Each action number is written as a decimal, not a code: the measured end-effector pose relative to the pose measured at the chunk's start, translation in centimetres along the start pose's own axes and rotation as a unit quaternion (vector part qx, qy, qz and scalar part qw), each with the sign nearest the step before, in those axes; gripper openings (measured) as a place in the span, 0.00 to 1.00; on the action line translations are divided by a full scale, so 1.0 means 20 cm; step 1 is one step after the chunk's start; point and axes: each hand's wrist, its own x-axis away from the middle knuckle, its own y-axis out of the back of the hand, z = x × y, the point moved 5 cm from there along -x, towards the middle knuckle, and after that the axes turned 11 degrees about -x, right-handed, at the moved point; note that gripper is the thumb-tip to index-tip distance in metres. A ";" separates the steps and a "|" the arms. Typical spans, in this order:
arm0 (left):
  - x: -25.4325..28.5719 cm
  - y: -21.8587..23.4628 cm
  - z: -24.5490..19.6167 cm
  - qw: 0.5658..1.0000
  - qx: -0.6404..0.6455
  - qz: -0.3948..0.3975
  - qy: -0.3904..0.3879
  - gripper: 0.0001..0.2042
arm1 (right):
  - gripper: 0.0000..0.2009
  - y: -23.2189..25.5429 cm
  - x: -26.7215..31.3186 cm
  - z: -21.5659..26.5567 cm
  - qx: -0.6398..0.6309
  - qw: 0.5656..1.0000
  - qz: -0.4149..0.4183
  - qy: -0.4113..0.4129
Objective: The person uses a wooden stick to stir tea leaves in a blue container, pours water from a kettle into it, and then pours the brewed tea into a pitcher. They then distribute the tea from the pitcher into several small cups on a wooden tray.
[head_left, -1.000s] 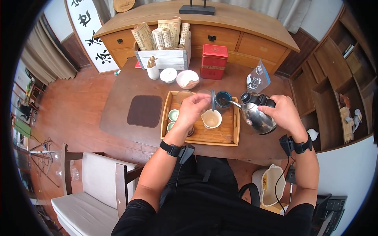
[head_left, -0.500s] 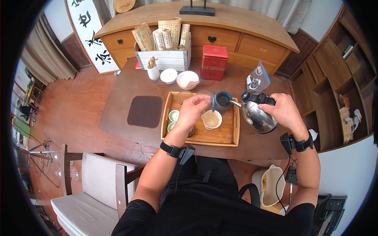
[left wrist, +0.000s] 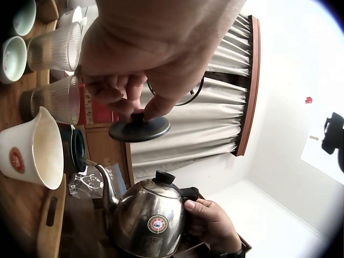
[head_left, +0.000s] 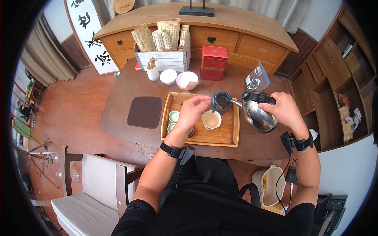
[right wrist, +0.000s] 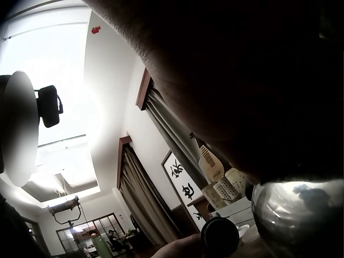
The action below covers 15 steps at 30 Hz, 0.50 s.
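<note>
The left hand [head_left: 192, 112] pinches the knob of a dark blue lid [left wrist: 140, 129], held above the tray [head_left: 235, 133] beside a blue cup [head_left: 223, 100] with dark contents. Gripped by its black handle, a steel kettle [head_left: 258, 116] is in the right hand [head_left: 286, 110]; its spout tip is at the cup's rim. In the left wrist view a thin stream seems to run from the spout to the cup. A white pitcher [head_left: 212, 120] with pale brown liquid stands on the tray. Two ribbed glasses [left wrist: 54, 48] are beyond it.
Green cups [head_left: 173, 115] stand on the tray's left side. Behind the tray are two white bowls [head_left: 168, 76], a red tin [head_left: 214, 63], a crate of scrolls [head_left: 163, 58] and a plastic pouch [head_left: 258, 77]. A dark mat [head_left: 145, 111] lies to the left.
The kettle and right hand have shifted very slightly, with the spout still at the blue cup. The left hand and the lid have barely moved.
</note>
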 end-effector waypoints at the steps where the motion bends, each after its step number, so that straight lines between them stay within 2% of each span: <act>1: 0.00 0.00 0.00 1.000 -0.002 0.001 0.000 0.11 | 0.22 0.00 0.00 0.00 -0.003 1.000 -0.003 0.009; 15: 0.01 0.00 -0.01 1.000 0.000 0.005 0.003 0.11 | 0.22 -0.03 0.01 -0.01 -0.026 1.000 -0.003 -0.008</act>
